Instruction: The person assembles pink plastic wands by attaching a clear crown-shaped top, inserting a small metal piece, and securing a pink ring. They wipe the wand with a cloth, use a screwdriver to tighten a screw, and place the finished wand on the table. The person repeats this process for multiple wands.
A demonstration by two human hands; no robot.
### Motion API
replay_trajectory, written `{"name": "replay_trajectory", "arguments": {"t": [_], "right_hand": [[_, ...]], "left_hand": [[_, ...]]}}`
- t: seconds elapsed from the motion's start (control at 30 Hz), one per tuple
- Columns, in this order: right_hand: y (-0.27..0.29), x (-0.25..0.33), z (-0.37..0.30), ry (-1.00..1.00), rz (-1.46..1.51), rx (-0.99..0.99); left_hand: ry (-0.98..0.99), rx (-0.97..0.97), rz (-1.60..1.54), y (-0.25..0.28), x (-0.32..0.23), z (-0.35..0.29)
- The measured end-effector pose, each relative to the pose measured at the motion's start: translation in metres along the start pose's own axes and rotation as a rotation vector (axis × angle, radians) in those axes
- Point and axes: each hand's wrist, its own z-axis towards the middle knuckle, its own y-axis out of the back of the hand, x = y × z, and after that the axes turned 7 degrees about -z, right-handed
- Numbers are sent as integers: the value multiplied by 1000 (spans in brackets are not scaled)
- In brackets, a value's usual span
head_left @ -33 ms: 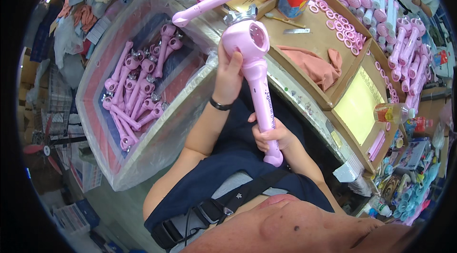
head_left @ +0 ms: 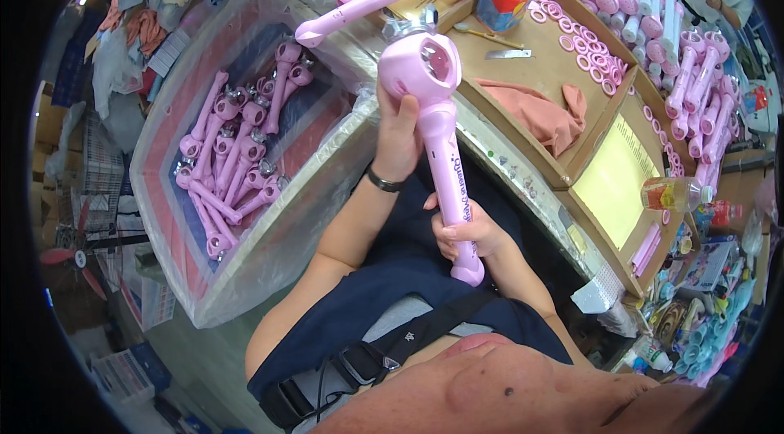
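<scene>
One plastic-lined bin (head_left: 294,207): at the person's left, many similar pink pieces (head_left: 245,152) inside
Cardboard tray (head_left: 531,71): at the right, a salmon cloth (head_left: 543,120) in it
Pink handled piece (head_left: 445,156): between bin and tray, in both hands, round head at the far end
Left hand (head_left: 400,140): holds it at the head, thumb in front
Right hand (head_left: 469,232): narrow grip, closed around the lower handle
Chrome part (head_left: 410,26): on the round head
Pink rings (head_left: 600,66): loose in the tray

A plastic-lined bin (head_left: 273,242) carries heaped pink long-handled pieces (head_left: 233,155), and 2 cardboard trays (head_left: 543,71) carry pink rings (head_left: 581,42), a salmon cloth (head_left: 549,120), a brush (head_left: 494,35), a metal strip (head_left: 508,53) and a yellow sheet (head_left: 618,185).
</scene>
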Motion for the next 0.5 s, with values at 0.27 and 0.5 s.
{"name": "replay_trajectory", "arguments": {"t": [0.27,0.5], "right_hand": [[3,7,-13,-1,-123,-184],[8,15,-25,95,279,96]], "left_hand": [[222,195,-61,11,9,-12],[326,352,-74,43,-6,-18]]}}
